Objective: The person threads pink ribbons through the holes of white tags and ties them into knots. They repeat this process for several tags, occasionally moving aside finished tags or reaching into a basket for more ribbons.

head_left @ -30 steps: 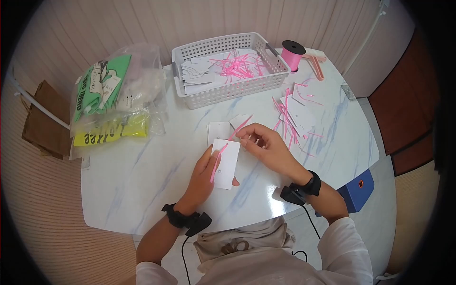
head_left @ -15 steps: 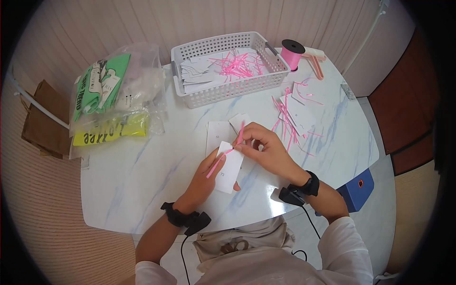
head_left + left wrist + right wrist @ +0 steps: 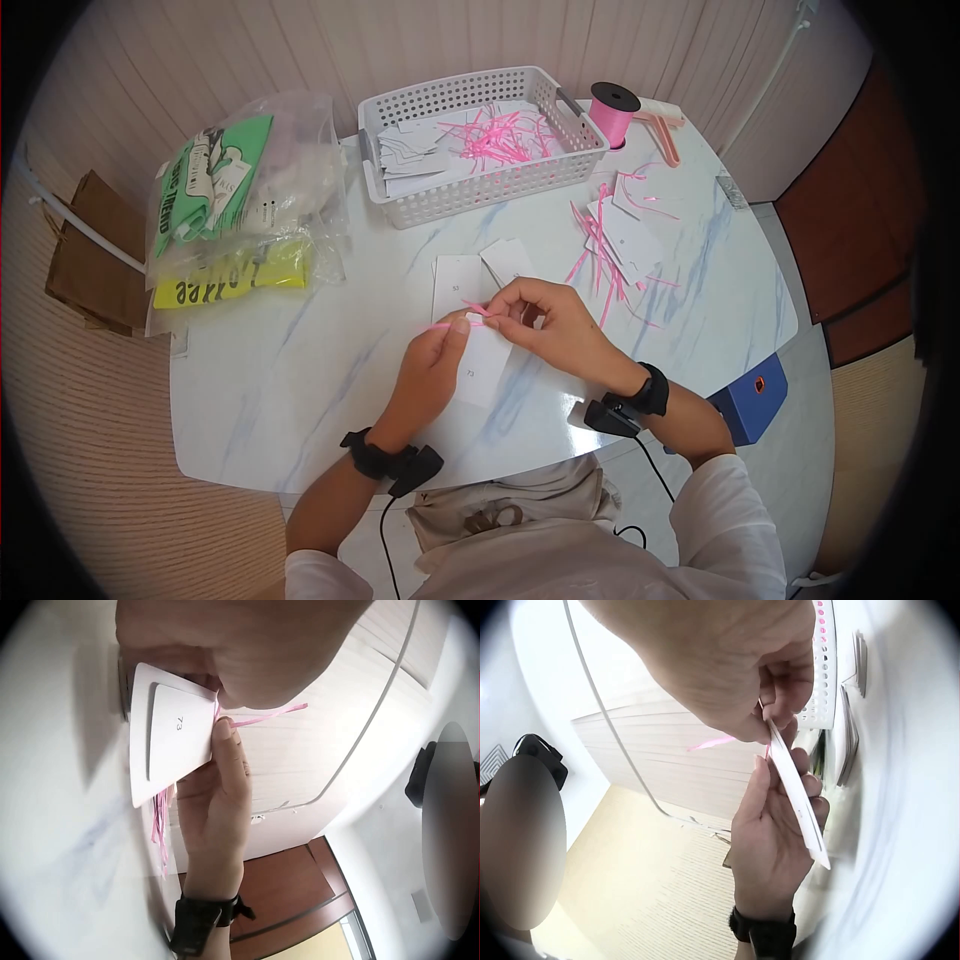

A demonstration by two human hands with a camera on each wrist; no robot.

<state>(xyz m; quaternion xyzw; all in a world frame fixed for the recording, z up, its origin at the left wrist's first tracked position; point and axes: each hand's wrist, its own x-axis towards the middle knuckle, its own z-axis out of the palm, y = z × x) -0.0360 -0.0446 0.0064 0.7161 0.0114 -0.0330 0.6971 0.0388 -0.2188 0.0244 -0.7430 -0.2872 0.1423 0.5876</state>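
Note:
My left hand (image 3: 425,375) holds a white card (image 3: 482,365) marked 73, its thumb at the card's top edge. A thin pink ribbon (image 3: 440,326) runs across that edge and sticks out to the left past the thumb. The fingertips of my right hand (image 3: 555,325) pinch the ribbon at the card's top right corner. In the left wrist view, the numbered card (image 3: 180,731) lies over a larger white sheet. Seen nearly edge-on in the right wrist view, the card stack (image 3: 799,799) leans against the left fingers. Behind the hands, more white cards (image 3: 455,280) lie on the table.
A white perforated basket (image 3: 490,192) at the back holds cards and pink ribbons. Right of it stand a pink ribbon spool (image 3: 612,115) and a pink tool (image 3: 663,140). Ribboned cards (image 3: 630,245) lie to the right, plastic-bagged packs (image 3: 235,195) to the left, on the marbled table (image 3: 290,400).
The right hand has moved down and left, drawing the ribbon to the card's top edge. The ribbon's left end has swung from hanging down the card to pointing left.

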